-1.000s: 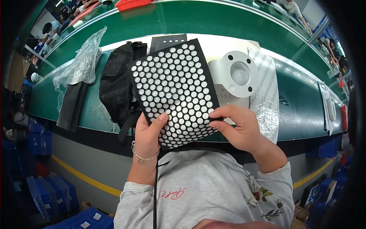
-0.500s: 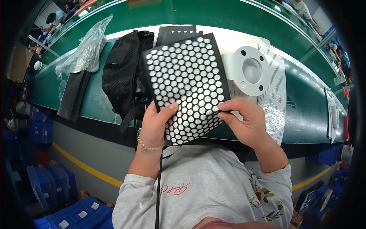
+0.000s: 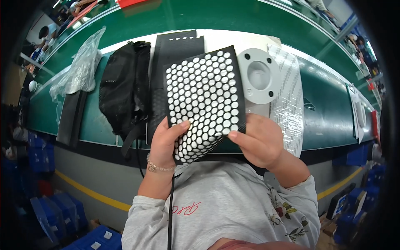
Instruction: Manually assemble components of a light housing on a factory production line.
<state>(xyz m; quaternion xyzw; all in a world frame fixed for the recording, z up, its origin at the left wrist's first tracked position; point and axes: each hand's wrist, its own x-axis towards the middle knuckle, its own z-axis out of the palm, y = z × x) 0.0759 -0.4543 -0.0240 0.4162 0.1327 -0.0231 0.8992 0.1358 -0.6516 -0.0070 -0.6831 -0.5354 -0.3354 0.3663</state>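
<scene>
A black flexible sheet covered with close rows of white round dots (image 3: 204, 89) is held up in front of me, bent near its lower edge. My left hand (image 3: 166, 139) grips its lower left edge, thumb on the dotted face and the other fingers hidden behind. At the lower right edge my right hand (image 3: 260, 139) pinches the sheet, with the thumb in front. Just beyond the right hand lies a white plate with a large round opening and several dark holes (image 3: 270, 81). Behind the sheet is a flat black panel (image 3: 175, 46) with a row of small white spots.
Left of the sheet, a black mesh bag (image 3: 121, 89) lies on the green table (image 3: 323, 125). Farther left, clear plastic wrap (image 3: 81, 68) covers part of a dark strip (image 3: 71, 118). A silvery printed sheet (image 3: 289, 100) lies at right. Blue bins (image 3: 58, 214) stand below.
The dotted sheet has come slightly nearer and stands more upright. My right hand has shifted down and a little left along its edge. The view has moved, showing more of the black panel.
</scene>
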